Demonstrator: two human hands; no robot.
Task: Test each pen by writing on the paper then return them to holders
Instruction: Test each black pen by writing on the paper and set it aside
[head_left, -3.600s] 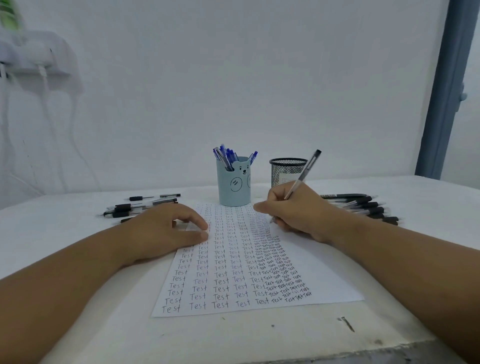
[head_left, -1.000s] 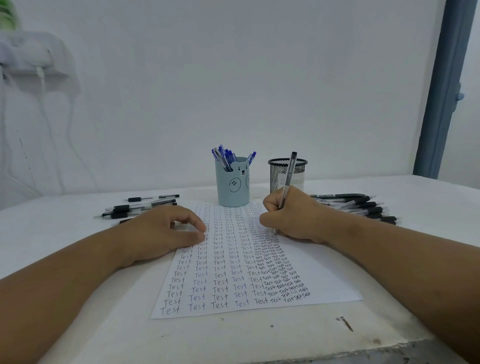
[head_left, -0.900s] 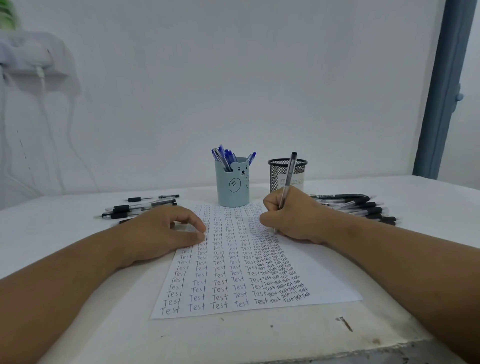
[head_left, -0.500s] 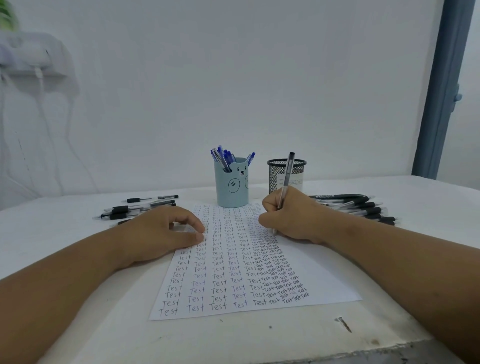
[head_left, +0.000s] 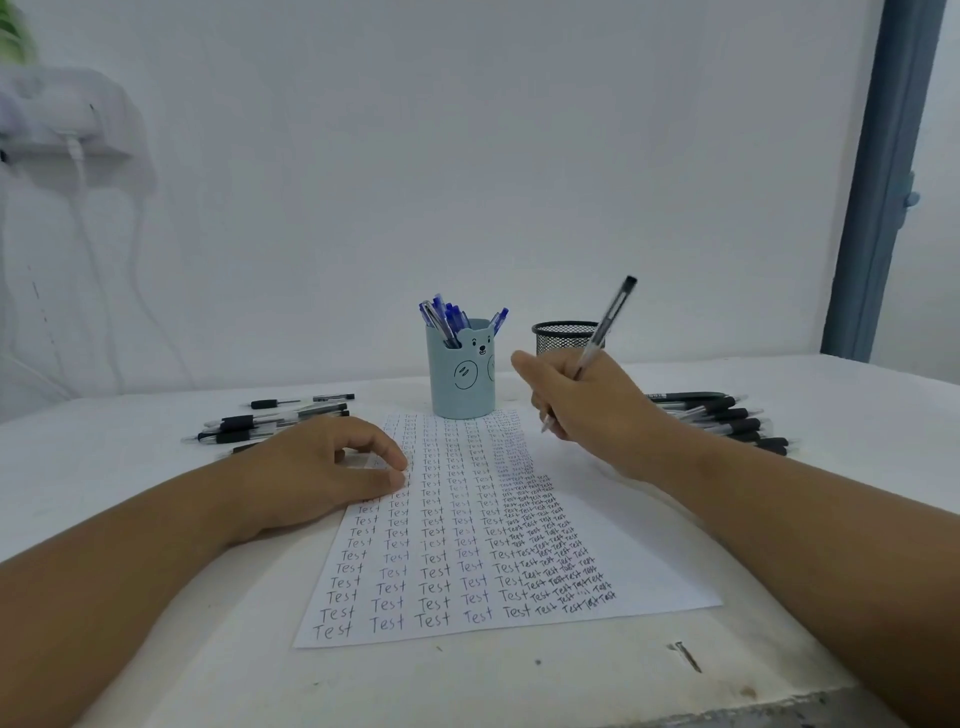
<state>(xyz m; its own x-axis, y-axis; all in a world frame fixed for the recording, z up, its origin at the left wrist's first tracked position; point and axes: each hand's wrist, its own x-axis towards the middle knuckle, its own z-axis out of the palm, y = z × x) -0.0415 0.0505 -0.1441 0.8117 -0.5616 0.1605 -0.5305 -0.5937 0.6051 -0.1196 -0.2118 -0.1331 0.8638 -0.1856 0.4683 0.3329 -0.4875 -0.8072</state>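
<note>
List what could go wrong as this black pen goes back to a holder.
1. The right hand holds the black pen between the blue bear cup, full of blue pens, and the mesh holder; it may land in the wrong one.
2. A swinging forearm might scatter the black pens lying beside it.
3. The left hand only rests on the paper, which could slide.

Black-capped clear pen (head_left: 605, 326) is tilting right, tip near the paper (head_left: 639, 566) lying flat, covered in "Test". Blue bear holder (head_left: 461, 382) is holding blue pens (head_left: 448, 318); mesh holder (head_left: 561, 339) is standing beside it.
</note>
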